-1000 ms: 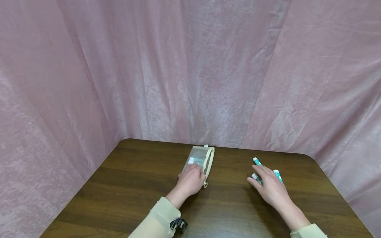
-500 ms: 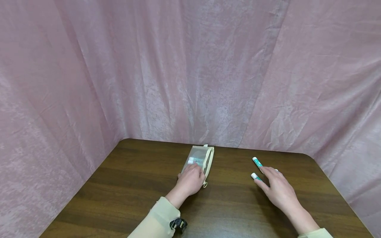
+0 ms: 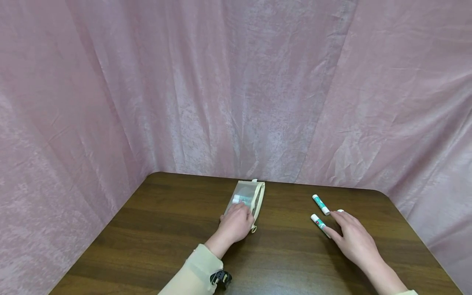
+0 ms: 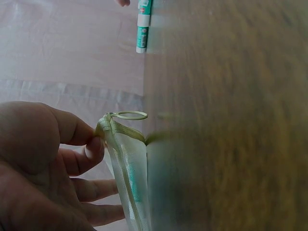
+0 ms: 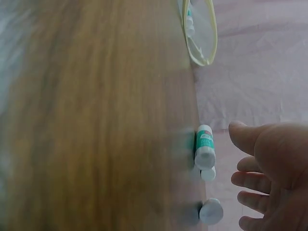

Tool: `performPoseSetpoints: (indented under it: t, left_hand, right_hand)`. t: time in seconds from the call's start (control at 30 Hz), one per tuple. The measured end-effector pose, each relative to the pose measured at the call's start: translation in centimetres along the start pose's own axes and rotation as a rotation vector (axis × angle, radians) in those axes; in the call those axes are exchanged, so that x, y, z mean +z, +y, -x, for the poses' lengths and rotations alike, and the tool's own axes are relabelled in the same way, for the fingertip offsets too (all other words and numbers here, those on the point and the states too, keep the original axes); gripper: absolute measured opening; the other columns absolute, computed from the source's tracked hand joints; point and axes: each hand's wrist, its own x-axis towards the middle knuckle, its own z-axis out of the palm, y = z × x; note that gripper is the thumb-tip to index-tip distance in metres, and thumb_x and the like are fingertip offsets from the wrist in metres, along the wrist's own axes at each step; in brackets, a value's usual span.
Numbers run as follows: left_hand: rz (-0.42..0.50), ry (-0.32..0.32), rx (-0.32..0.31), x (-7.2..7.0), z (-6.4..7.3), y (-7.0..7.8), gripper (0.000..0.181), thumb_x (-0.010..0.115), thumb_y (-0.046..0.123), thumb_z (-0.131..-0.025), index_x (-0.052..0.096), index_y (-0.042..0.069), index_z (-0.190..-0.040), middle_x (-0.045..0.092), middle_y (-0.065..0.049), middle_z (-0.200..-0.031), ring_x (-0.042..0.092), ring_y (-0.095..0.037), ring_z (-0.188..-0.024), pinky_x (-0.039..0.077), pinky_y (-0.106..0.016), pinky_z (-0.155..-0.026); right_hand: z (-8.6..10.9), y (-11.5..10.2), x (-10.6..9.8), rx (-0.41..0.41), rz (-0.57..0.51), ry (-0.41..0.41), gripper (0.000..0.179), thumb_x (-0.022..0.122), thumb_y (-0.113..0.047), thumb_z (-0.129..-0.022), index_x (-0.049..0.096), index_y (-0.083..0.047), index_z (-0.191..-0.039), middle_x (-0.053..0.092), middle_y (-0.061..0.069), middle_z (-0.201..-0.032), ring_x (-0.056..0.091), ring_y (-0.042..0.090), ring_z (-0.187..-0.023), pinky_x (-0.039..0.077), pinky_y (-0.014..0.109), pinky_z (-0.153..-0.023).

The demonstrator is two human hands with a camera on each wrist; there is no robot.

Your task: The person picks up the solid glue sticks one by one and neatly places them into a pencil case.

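My left hand (image 3: 237,221) pinches the near end of a sheer mesh zipper pouch (image 3: 248,187), thumb against forefinger in the left wrist view, beside the ring zipper pull (image 4: 129,115). The pouch lies with its zipper side gaping to the right, and a white-and-green glue stick (image 3: 241,199) shows through the mesh. On the right, my right hand (image 3: 355,241) hovers with loosely spread fingers by the loose glue sticks. The farther glue stick (image 3: 321,205) is in full view, the nearer glue stick (image 3: 318,221) is partly behind the thumb, and a third shows only its white cap (image 3: 341,210).
A brown wooden table (image 3: 177,213) carries everything. Pink velvet curtains (image 3: 206,102) hang right behind its far edge and along the sides. A black wrist strap buckle (image 3: 221,279) sits at my left sleeve.
My right hand has drawn back to the right and toward me, uncovering more of two glue sticks and covering most of the third. The left hand and pouch stay put.
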Motion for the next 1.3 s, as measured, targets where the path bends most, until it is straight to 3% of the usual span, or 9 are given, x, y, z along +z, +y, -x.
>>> performPoseSetpoints:
  t: [0.37,0.7,0.93,1.3]
  left_hand:
    - [0.000,0.010,0.009,0.0,0.1,-0.1,0.021,0.061,0.014,-0.104,0.061,0.014,-0.082,0.065,-0.004,-0.106,0.062,-0.031,-0.120,0.051,-0.077,-0.088]
    - [0.002,0.005,0.001,0.0,0.0,0.0,0.021,0.060,0.014,-0.104,0.062,0.013,-0.083,0.065,-0.004,-0.106,0.062,-0.031,-0.120,0.051,-0.076,-0.089]
    - [0.004,0.009,0.004,0.0,0.0,0.0,0.021,0.061,0.014,-0.104,0.062,0.014,-0.082,0.064,-0.003,-0.102,0.062,-0.030,-0.117,0.051,-0.076,-0.087]
    - [0.003,0.015,0.002,0.1,0.0,0.0,0.021,0.061,0.014,-0.103,0.062,0.014,-0.082,0.064,-0.003,-0.104,0.062,-0.030,-0.118,0.051,-0.075,-0.086]
  right_hand:
    - [0.4,0.6,-0.3,0.012,0.028,-0.055,0.059,0.080,-0.034,-0.102,0.064,0.002,-0.145,0.053,0.035,-0.156,0.045,0.056,-0.147,0.042,0.078,-0.107]
    - [0.5,1.3,-0.2,0.007,0.019,-0.105,0.064,0.081,-0.038,-0.101,0.064,0.003,-0.147,0.053,0.032,-0.158,0.042,0.054,-0.151,0.043,0.079,-0.105]
    - [0.3,3.2,1.1,-0.038,0.023,-0.051,0.065,0.080,-0.050,-0.099,0.072,-0.001,-0.140,0.059,0.025,-0.154,0.044,0.047,-0.153,0.046,0.080,-0.098]
    - [0.2,1.4,-0.2,-0.007,0.059,-0.135,0.048,0.087,-0.032,-0.096,0.076,0.002,-0.129,0.061,0.026,-0.153,0.042,0.054,-0.151,0.048,0.077,-0.100]
